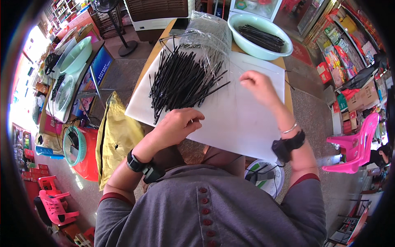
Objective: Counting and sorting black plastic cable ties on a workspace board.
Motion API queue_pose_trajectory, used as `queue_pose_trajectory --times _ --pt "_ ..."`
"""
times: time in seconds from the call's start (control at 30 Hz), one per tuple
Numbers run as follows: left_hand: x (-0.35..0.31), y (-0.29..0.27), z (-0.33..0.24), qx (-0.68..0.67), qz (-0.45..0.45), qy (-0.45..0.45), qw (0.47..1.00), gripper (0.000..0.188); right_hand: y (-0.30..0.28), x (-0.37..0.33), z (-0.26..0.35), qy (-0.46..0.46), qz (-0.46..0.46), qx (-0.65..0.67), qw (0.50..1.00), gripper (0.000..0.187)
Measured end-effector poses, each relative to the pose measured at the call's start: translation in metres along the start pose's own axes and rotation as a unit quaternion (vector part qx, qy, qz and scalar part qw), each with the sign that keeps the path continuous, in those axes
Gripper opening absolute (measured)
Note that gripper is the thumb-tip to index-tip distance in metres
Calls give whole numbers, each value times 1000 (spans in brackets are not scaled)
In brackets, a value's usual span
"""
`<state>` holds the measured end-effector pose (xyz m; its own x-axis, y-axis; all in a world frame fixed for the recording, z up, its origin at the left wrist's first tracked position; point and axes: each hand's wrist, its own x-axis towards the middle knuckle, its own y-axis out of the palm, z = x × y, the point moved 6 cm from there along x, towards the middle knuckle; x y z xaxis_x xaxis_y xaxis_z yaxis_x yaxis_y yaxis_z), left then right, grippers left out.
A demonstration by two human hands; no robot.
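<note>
A heap of thin black sticks [179,80] lies on a white board [242,123] on the table before me. My left hand [180,125] is at the near edge of the heap, its fingers curled and closed. Whatever may be in it is hidden. Over the right part of the board is my right hand [259,85], its fingertips pressed together. Anything in that pinch is too small to name. Behind the heap, a bundle of thin strands in clear plastic [210,35] reaches to the far edge.
At the far right of the table stands a pale green basin [242,43] with more black sticks [261,38]. A gold bag [117,140] hangs at the table's left. A white tub [269,187] is by my right knee, and a pink chair [358,144] stands farther right.
</note>
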<state>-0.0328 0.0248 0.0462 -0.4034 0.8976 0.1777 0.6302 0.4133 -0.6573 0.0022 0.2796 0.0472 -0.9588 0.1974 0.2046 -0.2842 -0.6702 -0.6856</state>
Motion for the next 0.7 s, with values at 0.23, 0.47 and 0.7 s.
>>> queue_pose_trajectory --times 0.23,0.47,0.7 --pt "-16 -9 -5 140 -144 21 979 18 72 -20 59 -143 -22 -75 987 19" --pt "-37 -30 13 152 -219 13 964 16 80 -13 59 -213 -45 -154 964 9" --pt "-25 -6 35 -252 -80 -204 943 27 57 -41 78 -250 -49 -193 948 7"
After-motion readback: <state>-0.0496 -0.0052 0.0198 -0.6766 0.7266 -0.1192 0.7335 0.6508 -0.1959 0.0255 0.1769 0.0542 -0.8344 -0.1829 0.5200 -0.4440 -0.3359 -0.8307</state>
